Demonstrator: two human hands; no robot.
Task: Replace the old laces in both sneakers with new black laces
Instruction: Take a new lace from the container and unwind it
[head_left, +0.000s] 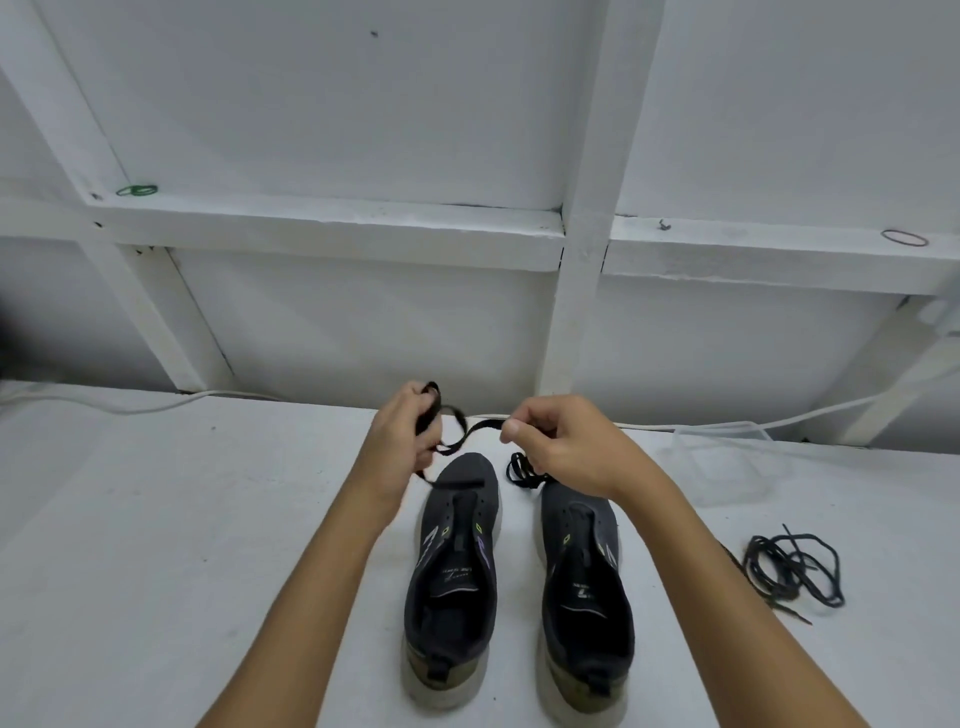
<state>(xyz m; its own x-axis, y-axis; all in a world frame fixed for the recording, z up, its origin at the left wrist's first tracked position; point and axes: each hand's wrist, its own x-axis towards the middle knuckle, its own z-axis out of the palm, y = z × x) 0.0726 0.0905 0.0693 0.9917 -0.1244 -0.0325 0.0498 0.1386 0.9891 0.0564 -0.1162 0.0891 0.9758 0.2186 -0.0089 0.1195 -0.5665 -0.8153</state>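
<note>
Two dark grey sneakers stand side by side on the white table, toes pointing away from me: the left sneaker and the right sneaker, both without laces in their eyelets. My left hand grips a bundled flat black lace above the left sneaker's toe. My right hand pinches the other end of that lace. A second flat black lace lies coiled by the right sneaker's toe, partly hidden under my right hand. A tangle of thin dark old laces lies on the table to the right.
A clear plastic container sits at the back right of the table. A white cable runs along the table's far edge by the white framed wall. Rubber bands lie on the wall ledge: a green rubber band and a brown rubber band.
</note>
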